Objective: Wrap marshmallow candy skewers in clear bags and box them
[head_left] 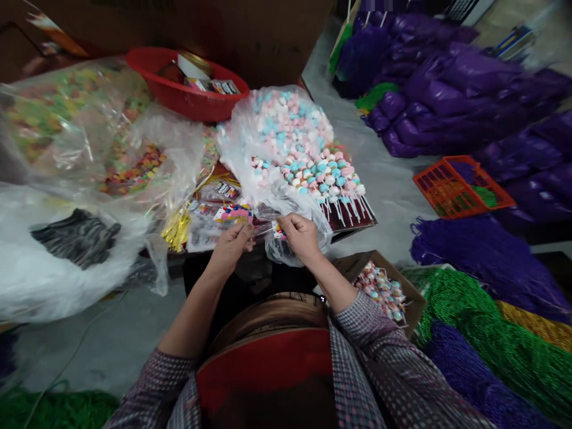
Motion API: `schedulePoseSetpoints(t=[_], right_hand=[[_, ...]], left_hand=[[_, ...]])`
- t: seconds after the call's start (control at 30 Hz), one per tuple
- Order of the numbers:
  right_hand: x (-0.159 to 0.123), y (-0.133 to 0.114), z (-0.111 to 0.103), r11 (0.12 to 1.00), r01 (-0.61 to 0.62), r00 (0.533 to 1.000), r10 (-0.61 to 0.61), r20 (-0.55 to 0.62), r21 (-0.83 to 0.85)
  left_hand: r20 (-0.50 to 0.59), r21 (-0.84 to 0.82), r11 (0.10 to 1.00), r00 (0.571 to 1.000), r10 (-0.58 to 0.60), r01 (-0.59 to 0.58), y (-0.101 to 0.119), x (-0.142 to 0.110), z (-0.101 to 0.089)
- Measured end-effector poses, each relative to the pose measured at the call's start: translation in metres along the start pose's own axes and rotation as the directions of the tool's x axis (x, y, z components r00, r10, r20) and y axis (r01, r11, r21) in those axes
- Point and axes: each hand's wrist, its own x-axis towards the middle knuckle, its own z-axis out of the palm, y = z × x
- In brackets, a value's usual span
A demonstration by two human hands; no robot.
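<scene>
My left hand (232, 241) and my right hand (300, 235) are close together in front of me, both with fingers pinched on a small clear packet (268, 229) with a coloured printed card. Just beyond my hands lies a pile of pink, blue and white lollipops (322, 173) on white sticks, partly inside a clear plastic bag (286, 131). Small printed packets (223, 208) and gold twist ties (176, 229) lie to the left of my hands.
A red bowl (187, 98) stands at the back. Clear bags of coloured sweets (71, 125) fill the left. A cardboard box of wrapped lollipops (384, 289) sits at my right. Purple beads (456, 89), green beads (482, 333) and an orange basket (460, 187) lie on the right.
</scene>
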Motion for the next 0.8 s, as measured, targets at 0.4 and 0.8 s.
schedulePoseSetpoints(t=[0.4,0.8], right_hand=[[0.049,-0.011,-0.074,0.911,0.126,0.991,-0.13,0.016,-0.392],[0.132,-0.005,-0.094,0.296,-0.146,0.981,0.17,-0.099,-0.944]], left_hand=[[-0.126,-0.094,0.992,0.99,0.066,-0.079,0.0,0.005,-0.007],[-0.175,-0.15,0.975,0.975,0.139,-0.166,-0.001,0.002,-0.012]])
